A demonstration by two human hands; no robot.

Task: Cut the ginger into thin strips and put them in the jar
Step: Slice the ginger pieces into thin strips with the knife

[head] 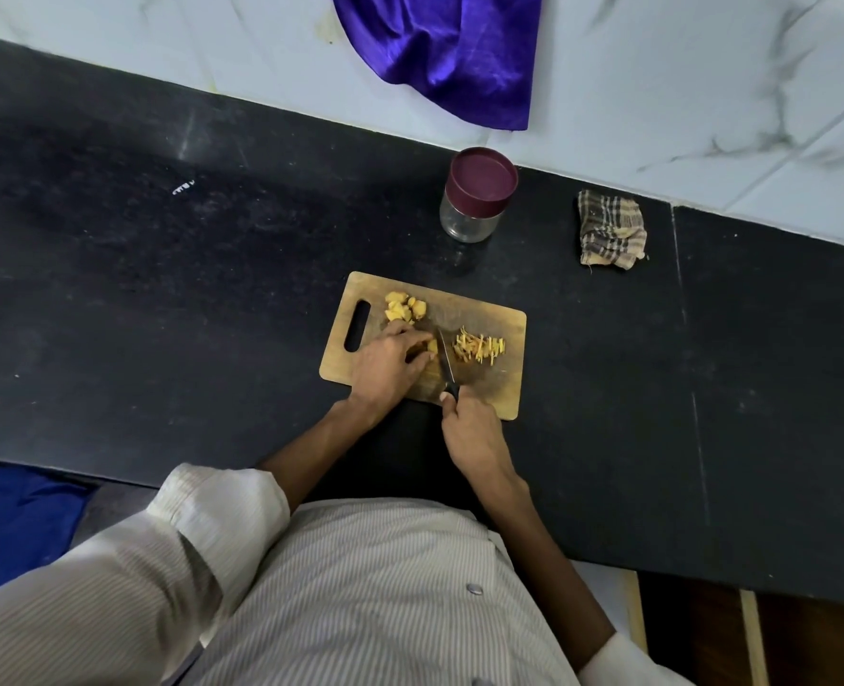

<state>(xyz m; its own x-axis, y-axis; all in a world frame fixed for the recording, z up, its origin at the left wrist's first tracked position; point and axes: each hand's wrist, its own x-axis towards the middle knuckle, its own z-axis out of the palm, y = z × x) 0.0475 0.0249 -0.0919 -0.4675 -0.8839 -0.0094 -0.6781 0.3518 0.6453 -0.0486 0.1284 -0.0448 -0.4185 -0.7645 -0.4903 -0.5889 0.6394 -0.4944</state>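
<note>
Ginger strips (479,347) lie on the board (504,388); lidded jar (474,200) holds nothing.

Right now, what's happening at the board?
A person is slicing ginger on the wooden cutting board. The left hand holds a ginger piece down; the right hand grips the knife, blade beside that piece. Cut strips lie right of the blade, uncut chunks at the board's far side. The jar stands behind, lid on, apparently empty.

The left hand (387,361) covers most of the ginger piece (431,347) it holds; the right hand (472,433) hides the knife handle (451,390).
</note>
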